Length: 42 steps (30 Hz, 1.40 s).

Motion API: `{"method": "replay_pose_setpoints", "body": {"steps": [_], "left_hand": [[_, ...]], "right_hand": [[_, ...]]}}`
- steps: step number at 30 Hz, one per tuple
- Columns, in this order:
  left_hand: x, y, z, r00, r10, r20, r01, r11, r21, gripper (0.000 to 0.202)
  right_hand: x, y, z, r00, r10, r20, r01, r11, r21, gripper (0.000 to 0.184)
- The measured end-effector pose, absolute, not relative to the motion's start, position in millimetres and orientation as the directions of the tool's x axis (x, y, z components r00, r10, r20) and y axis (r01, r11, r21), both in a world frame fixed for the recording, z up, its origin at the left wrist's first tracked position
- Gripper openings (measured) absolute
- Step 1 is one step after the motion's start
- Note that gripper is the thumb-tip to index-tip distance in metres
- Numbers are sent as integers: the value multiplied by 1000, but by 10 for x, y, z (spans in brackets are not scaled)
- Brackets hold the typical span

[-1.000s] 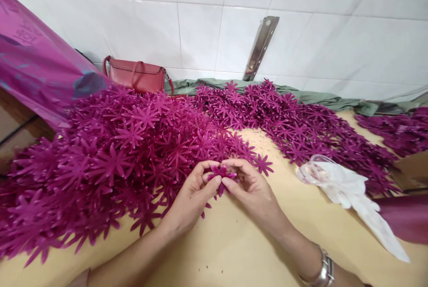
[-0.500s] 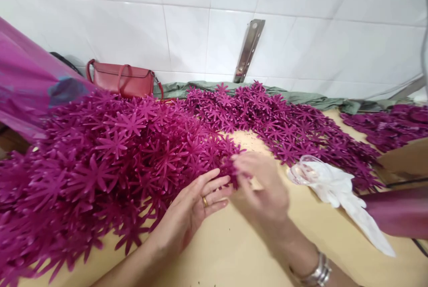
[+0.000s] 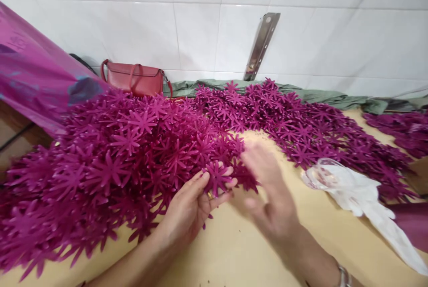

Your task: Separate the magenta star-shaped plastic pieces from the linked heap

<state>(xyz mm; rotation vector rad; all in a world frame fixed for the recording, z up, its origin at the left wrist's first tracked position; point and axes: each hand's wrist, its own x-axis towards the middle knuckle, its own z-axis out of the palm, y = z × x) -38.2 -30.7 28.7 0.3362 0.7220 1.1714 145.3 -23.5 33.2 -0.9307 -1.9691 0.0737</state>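
Note:
A big heap of magenta star-shaped flower pieces (image 3: 110,157) covers the left and back of the tan table (image 3: 234,247). My left hand (image 3: 192,206) rests at the heap's front edge, its fingers curled round one flower piece (image 3: 217,177). My right hand (image 3: 267,189) hovers just right of it, smeared by motion, its fingers too blurred to read. A metal watch band (image 3: 344,276) shows on my right wrist.
A red handbag (image 3: 133,77) stands against the white tiled wall beside a magenta plastic bag (image 3: 33,81). A slanted metal bracket (image 3: 261,46) hangs on the wall. Green cloth (image 3: 317,96) lines the back edge. A crumpled clear plastic bag (image 3: 357,197) lies right, more flowers (image 3: 397,128) beyond.
Both hands had pinched one flower together. Then they parted: my left hand now grips a flower at the heap's edge, and my right hand sweeps over the table beside it.

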Motion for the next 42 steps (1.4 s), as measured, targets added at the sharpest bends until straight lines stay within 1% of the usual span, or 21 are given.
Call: {"method": "replay_pose_setpoints", "body": {"steps": [2, 3, 4, 7, 8, 9, 12, 15, 19, 23, 25, 26, 28, 30, 32, 33, 35, 37, 38, 41, 42], "left_hand": [[-388, -311, 295, 264, 917, -299, -711, 394, 583, 21], [-389, -314, 298, 280, 915, -290, -713, 400, 575, 23], [-389, -317, 299, 290, 914, -285, -719, 405, 565, 25], [-380, -327, 292, 324, 905, -276, -728, 424, 538, 24], [-375, -331, 286, 324, 904, -281, -725, 427, 540, 22], [-369, -336, 279, 314, 904, -290, -721, 426, 546, 18], [-349, -354, 255, 281, 905, -318, -715, 419, 560, 10], [-330, -378, 234, 297, 903, -311, -719, 426, 549, 12], [-322, -409, 176, 285, 890, -356, -702, 447, 555, 12], [-325, -410, 75, 275, 895, -351, -690, 438, 576, 11], [-322, -398, 41, 274, 896, -350, -691, 437, 577, 11], [-320, -391, 32, 269, 895, -356, -689, 437, 578, 11], [-317, -375, 29, 244, 892, -381, -677, 438, 592, 12], [-318, -358, 43, 195, 892, -407, -667, 425, 612, 12], [-323, -346, 68, 139, 893, -429, -659, 407, 633, 13], [-325, -344, 83, 113, 893, -436, -656, 397, 642, 14], [-329, -345, 110, 77, 889, -451, -642, 391, 660, 14], [-331, -352, 125, 64, 887, -458, -632, 391, 669, 14], [-331, -355, 126, 65, 886, -459, -632, 393, 668, 14], [-329, -353, 116, 74, 889, -453, -649, 388, 655, 16], [-329, -349, 114, 73, 892, -445, -657, 379, 652, 15]], "right_hand": [[1488, -225, 374, 39, 664, 747, 568, 601, -563, 58], [1490, -224, 382, 105, 659, 744, 568, 574, -589, 57], [1481, -226, 377, 78, 657, 750, 585, 579, -568, 56], [1388, -244, 309, -261, 603, 754, 599, 713, -364, 49], [1345, -250, 280, -319, 584, 747, 589, 739, -327, 45], [1305, -255, 252, -325, 584, 744, 590, 740, -324, 40], [1224, -252, 192, -240, 630, 739, 620, 685, -382, 26], [1206, -234, 165, -224, 647, 729, 622, 671, -404, 14], [1205, -233, 166, -244, 660, 710, 557, 695, -455, 15], [1228, -242, 198, -160, 777, 609, 471, 602, -645, 12], [1251, -240, 204, -148, 811, 566, 468, 562, -682, 11], [1262, -236, 202, -167, 805, 569, 482, 570, -665, 12], [1283, -224, 194, -237, 766, 598, 518, 620, -589, 14], [1304, -211, 196, -305, 735, 606, 515, 662, -544, 12], [1333, -203, 221, -308, 750, 586, 472, 655, -590, 12], [1351, -203, 240, -268, 774, 574, 449, 627, -636, 15], [1388, -210, 283, -109, 815, 569, 427, 556, -713, 19], [1412, -221, 319, 33, 810, 585, 452, 510, -732, 25], [1415, -225, 332, 33, 793, 608, 478, 522, -707, 27], [1380, -210, 364, -154, 724, 672, 524, 636, -566, 29], [1357, -194, 377, -184, 711, 679, 531, 653, -540, 29]]}}
